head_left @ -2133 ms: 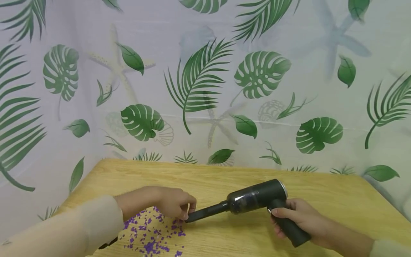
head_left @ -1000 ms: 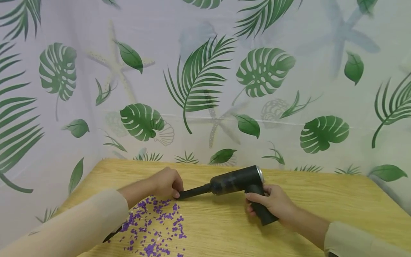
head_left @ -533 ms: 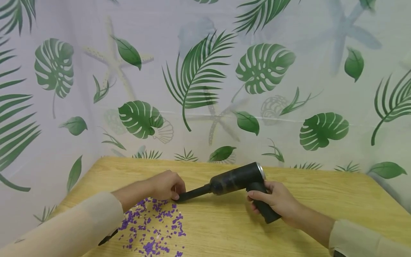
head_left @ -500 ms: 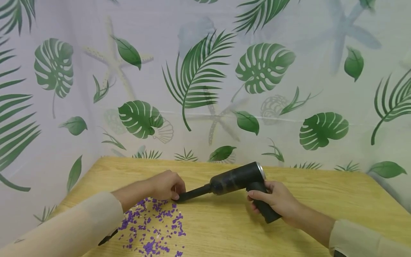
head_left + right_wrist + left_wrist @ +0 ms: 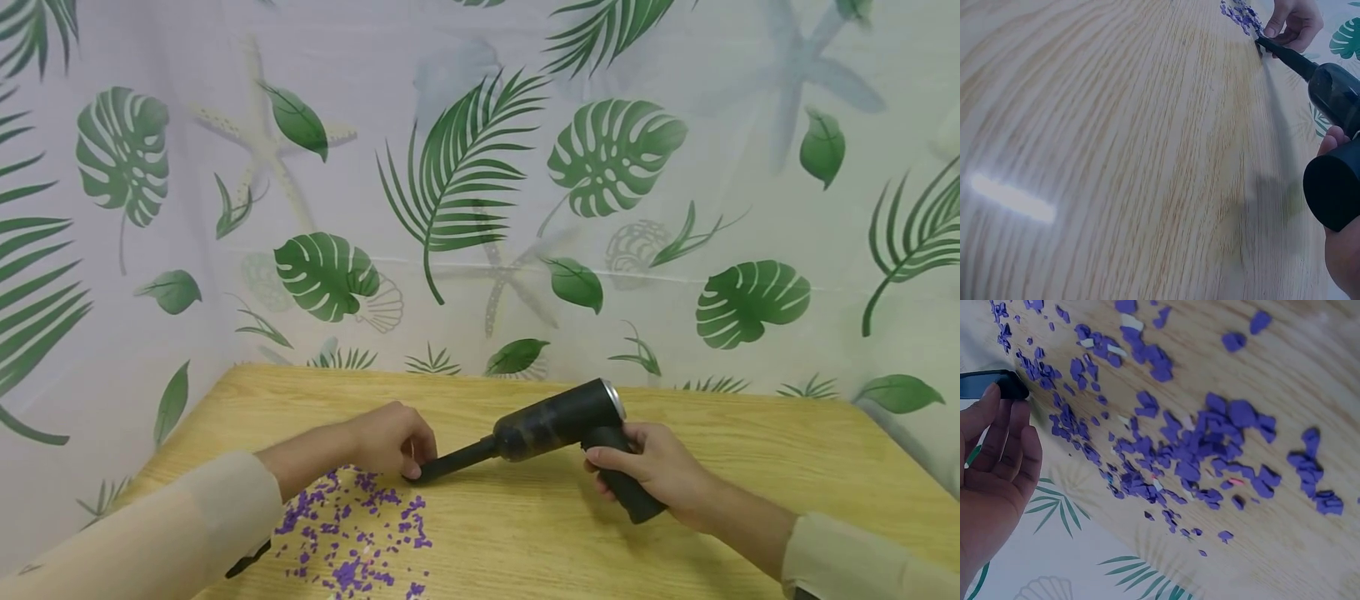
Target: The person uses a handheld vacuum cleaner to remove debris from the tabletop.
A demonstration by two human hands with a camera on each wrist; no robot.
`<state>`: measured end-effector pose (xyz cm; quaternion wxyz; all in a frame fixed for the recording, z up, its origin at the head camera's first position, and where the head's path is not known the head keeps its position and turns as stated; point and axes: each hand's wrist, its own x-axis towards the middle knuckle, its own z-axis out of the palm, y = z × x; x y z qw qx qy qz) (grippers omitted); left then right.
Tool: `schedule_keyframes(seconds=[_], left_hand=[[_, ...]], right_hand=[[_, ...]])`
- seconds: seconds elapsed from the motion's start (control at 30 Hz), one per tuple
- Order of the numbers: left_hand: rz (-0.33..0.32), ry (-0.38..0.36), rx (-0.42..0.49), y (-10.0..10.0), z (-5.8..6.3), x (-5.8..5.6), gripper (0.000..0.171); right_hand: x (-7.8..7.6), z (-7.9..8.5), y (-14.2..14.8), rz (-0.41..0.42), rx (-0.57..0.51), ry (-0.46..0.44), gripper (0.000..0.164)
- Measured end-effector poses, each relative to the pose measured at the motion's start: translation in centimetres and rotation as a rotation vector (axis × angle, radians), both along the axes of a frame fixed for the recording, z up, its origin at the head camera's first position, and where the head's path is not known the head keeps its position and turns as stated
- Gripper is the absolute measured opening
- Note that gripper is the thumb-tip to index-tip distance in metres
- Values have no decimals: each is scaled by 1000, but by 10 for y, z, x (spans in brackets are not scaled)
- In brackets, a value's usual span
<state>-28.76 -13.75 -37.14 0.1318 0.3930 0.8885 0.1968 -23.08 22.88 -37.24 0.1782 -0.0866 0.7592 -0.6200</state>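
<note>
A black handheld vacuum cleaner is held above the table by its handle, which my right hand grips with the thumb along the near side. Its slim nozzle slants down to the left. At the nozzle's tip my left hand pinches it; the left wrist view has the thumb on one face and the fingers on the other. Purple paper scraps lie scattered below and left of the tip. A few white and pink bits mix with them in the left wrist view.
The wooden table reaches back to a hanging sheet printed with leaves and starfish. Light sleeves cover both forearms. In the right wrist view a bright reflection shows on the tabletop.
From the oldest frame, the right hand and vacuum cleaner moved left and farther from me, and the left hand shifted left with the tip. Over the last half second there is only a slight shift.
</note>
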Motion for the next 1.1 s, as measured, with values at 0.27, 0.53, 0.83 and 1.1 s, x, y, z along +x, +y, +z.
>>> schedule_keyframes(seconds=[0.27,0.53,0.83,1.1], left_hand=[[16,-40,-6,7,0,5,17],[-12,-54,-4,14,4,11,17],[-32,-107,-4,15,8,17,18],[-34,-125,-7,13,10,22,20]], right_hand=[[3,2,8,23,14,14,43],[6,1,13,9,12,6,42],[12,-2,11,45,-15,-15,41],[10,-2,15,61,-12,-2,40]])
